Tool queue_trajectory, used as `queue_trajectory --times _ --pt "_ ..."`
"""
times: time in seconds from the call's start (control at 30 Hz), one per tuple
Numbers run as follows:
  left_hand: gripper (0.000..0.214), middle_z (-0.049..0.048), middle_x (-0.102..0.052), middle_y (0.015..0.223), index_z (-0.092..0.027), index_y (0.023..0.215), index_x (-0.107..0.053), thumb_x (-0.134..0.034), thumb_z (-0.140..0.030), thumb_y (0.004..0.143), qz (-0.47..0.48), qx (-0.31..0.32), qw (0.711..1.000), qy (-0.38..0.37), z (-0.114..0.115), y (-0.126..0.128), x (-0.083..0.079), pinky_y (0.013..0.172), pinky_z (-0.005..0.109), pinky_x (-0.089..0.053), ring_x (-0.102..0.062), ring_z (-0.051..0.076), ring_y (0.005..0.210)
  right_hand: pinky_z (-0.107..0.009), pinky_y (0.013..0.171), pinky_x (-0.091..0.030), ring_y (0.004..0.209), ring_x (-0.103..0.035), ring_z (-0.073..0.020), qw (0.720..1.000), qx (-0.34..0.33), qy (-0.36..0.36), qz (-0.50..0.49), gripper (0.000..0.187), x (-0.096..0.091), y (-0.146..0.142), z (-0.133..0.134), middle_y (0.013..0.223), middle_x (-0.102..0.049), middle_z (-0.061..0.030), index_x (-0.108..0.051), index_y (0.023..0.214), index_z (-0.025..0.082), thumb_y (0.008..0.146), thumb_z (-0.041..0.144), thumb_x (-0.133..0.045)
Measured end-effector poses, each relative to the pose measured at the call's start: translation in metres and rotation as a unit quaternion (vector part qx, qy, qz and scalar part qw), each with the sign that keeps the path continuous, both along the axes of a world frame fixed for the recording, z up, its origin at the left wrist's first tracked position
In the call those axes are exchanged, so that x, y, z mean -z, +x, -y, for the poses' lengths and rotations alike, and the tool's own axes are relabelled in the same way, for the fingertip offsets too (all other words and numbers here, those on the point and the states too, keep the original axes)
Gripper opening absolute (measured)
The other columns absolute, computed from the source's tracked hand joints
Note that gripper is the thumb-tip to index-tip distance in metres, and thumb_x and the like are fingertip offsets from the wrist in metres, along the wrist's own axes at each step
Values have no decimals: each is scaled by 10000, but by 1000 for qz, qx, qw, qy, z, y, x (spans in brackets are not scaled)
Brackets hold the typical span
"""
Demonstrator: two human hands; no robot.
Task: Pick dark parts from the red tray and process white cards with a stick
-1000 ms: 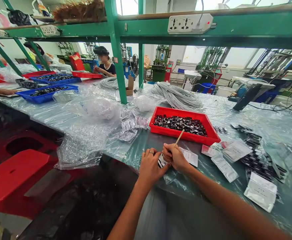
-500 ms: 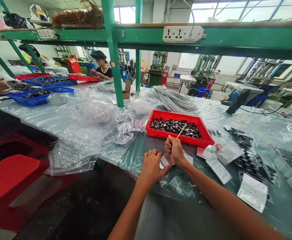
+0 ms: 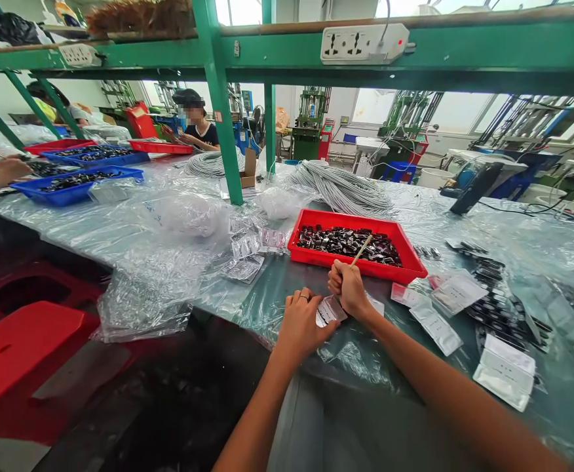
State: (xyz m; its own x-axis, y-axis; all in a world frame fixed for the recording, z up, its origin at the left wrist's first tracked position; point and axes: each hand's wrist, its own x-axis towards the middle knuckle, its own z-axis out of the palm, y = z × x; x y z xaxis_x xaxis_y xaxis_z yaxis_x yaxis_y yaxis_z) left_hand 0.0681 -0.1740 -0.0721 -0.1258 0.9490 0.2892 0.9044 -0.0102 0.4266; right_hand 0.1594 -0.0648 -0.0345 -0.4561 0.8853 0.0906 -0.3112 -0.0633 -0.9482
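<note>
My left hand (image 3: 299,322), with a ring on one finger, rests on the table. Its thumb and fingers hold the edges of a small clear packet (image 3: 328,311) with a printed white label and dark marks. Just to the right, my right hand (image 3: 348,288) is closed in a fist around a thin pale stick (image 3: 362,249), whose upper end points up and away. The stick's lower end is hidden by the fist. Right behind my hands stands a red tray (image 3: 311,257) full of small black, shiny parts.
Labelled white packets (image 3: 437,328) and strips of black parts (image 3: 494,308) lie to the right. Clear plastic bags (image 3: 144,288) are heaped at the left. A coil of grey cable (image 3: 343,187) lies behind the tray. A green post (image 3: 222,124) rises from the table. Co-workers sit beyond.
The view has tilted slightly down, so the background sits higher. My hands keep nearly the same pose at the packet, and the stick stays in my right fist.
</note>
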Motion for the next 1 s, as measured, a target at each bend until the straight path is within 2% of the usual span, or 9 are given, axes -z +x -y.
queue_trajectory --times 0.3,0.53,0.67,0.87,1.0 --pt "381 91 -608 1056 -191 1069 -672 -714 -472 816 -17 5 1000 0 0 0 -1 921 423 -429 -568 289 1052 -224 355 -113 338 -145 -47 999 -22 -45 -17 498 12 -9 7 386 -210 94 -308 438 238 739 478 -623" --pt "356 93 -611 1046 -187 1015 -668 -707 -481 819 -20 6 1000 4 2 -1 -2 900 414 -434 -575 284 1041 -252 398 -111 357 -155 -44 991 -135 5 6 576 9 -1 17 405 -218 86 -304 422 229 767 539 -646" --pt "368 97 -618 1034 -184 1010 -681 -706 -497 816 -12 -6 1000 -1 4 0 -3 905 416 -428 -578 288 1040 -274 425 -113 374 -163 -50 987 -162 13 23 591 6 6 20 402 -208 79 -290 396 229 762 523 -648" --pt "376 102 -620 1033 -184 1081 -682 -646 -485 858 -19 -5 1000 2 5 -1 -3 903 415 -424 -584 285 1020 -269 418 -94 360 -130 -48 976 -210 -43 30 560 10 25 26 393 -187 94 -311 417 229 775 515 -633" --pt "424 108 -629 1059 -188 1097 -679 -705 -493 804 -9 -1 1000 8 4 0 -2 924 429 -426 -580 304 1057 -256 406 -114 363 -143 -53 974 -209 -81 42 537 5 34 21 403 -207 95 -313 447 228 781 504 -629"
